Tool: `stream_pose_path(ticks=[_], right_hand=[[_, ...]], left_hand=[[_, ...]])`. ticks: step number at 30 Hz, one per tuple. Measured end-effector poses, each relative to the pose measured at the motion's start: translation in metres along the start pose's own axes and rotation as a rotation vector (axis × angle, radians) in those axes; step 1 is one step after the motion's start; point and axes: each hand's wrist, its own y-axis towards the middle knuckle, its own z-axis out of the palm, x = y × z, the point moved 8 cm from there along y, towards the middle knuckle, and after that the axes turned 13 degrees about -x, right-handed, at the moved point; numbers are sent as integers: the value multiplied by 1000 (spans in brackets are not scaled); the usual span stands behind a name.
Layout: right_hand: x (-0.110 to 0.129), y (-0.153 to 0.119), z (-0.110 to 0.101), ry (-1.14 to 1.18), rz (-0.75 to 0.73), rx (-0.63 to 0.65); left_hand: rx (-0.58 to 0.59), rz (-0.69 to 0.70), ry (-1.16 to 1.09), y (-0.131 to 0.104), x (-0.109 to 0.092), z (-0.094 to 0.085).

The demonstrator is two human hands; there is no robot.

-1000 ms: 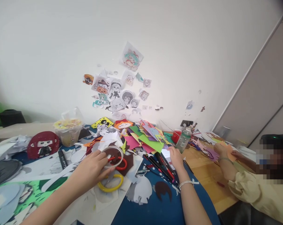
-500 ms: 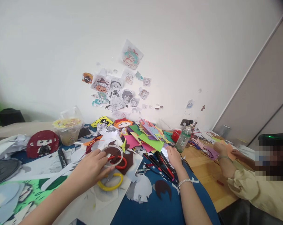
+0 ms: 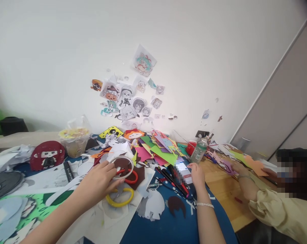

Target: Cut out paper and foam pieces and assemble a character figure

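My left hand (image 3: 102, 179) is closed on a roll of clear tape (image 3: 131, 168), held by its rim above red-handled scissors (image 3: 133, 177). Yellow scissor handles (image 3: 120, 204) lie just below. My right hand (image 3: 197, 173) is at the right edge of a phone (image 3: 185, 172) with a lit screen, its fingertips near the screen; whether they touch it is unclear. Several black and red pens (image 3: 172, 179) lie left of the phone. White paper cutouts (image 3: 154, 204) and a dark brown cutout (image 3: 177, 206) lie on the blue surface.
Coloured paper sheets (image 3: 165, 154) are piled at the back. A glass bottle (image 3: 199, 152) stands behind my right hand, a covered cup (image 3: 75, 142) at the back left. At the right, another person's hands (image 3: 241, 173) handle an orange sheet (image 3: 255, 165).
My right hand has moved right, uncovering more of the phone's lit screen. My left hand keeps its place. The other person's orange sheet and hands have shifted right.
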Motion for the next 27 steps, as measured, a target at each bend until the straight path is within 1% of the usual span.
stream_pose_path(ticks=[3, 7, 9, 11, 13, 14, 15, 17, 18, 19, 20, 22, 24, 25, 27], right_hand=[[1, -1, 2, 22, 10, 12], [2, -2, 2, 50, 33, 14], [5, -3, -3, 79, 41, -4], [14, -3, -13, 125, 46, -46], [32, -5, -27, 194, 38, -96], [45, -7, -34, 236, 24, -115], [62, -11, -40, 285, 0, -125], [103, -22, -46, 386, -57, -105], [128, -31, -44, 453, -92, -56], [154, -43, -34, 588, -111, 67], [180, -57, -19, 670, -109, 222], [221, -88, 17, 739, -46, 496], [250, -118, 51, 854, 88, 736], [261, -128, 63, 942, 165, 804], [272, -137, 76, 1015, 197, 836]], left_hand=[[-23, -6, -18, 0, 1, -1], [22, -16, 3, -1, 3, 3], [36, -22, 6, -1, 3, 3], [20, -26, -1, 0, 2, 1], [-11, -31, -15, 0, 2, -2], [-26, -36, -19, 0, 2, -4], [-36, -43, -22, 0, 2, -5], [-44, -55, -22, -1, 4, -5], [-44, -60, -21, -2, 5, -5], [-42, -66, -21, -2, 5, -4], [-38, -69, -22, -3, 6, -3], [-34, -62, -24, -3, 5, -2], [-27, -36, -27, -3, 3, 0], [-18, -17, -31, -4, 1, 1], [8, 21, -38, -5, -2, 4]])
